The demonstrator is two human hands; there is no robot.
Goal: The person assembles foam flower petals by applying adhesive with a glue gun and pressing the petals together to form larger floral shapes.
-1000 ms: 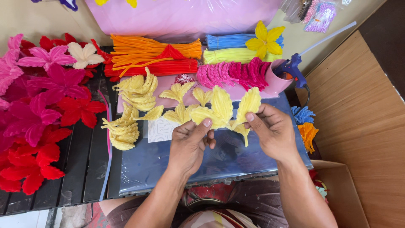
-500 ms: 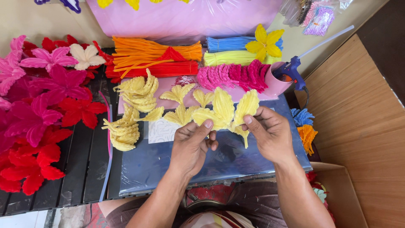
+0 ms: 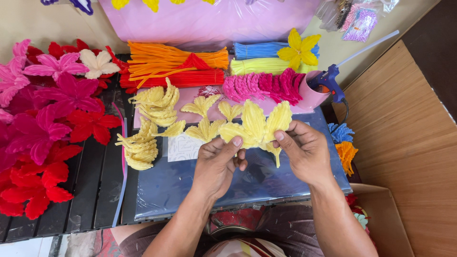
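Observation:
Both hands hold a pale yellow pipe-cleaner flower piece point(image 3: 257, 126) with three fuzzy petals fanned upward, above a blue plastic sheet point(image 3: 190, 181). My left hand point(image 3: 216, 164) pinches the left petal's base with thumb and fingers. My right hand point(image 3: 304, 152) pinches the right side, its thumb on the stem, which pokes downward. More loose yellow petals point(image 3: 202, 107) lie just behind, and two stacks of yellow petals point(image 3: 143, 143) sit to the left.
Red, magenta and pink finished flowers point(image 3: 52, 123) cover the left. Bundles of orange, red, blue, yellow and pink pipe cleaners point(image 3: 181, 66) lie at the back. A blue glue gun point(image 3: 331, 81) rests in a pink cup on the right. A wooden board point(image 3: 409, 143) stands right.
The hands and yellow piece have stayed nearly in place; the fingers have shifted slightly on the petals' base.

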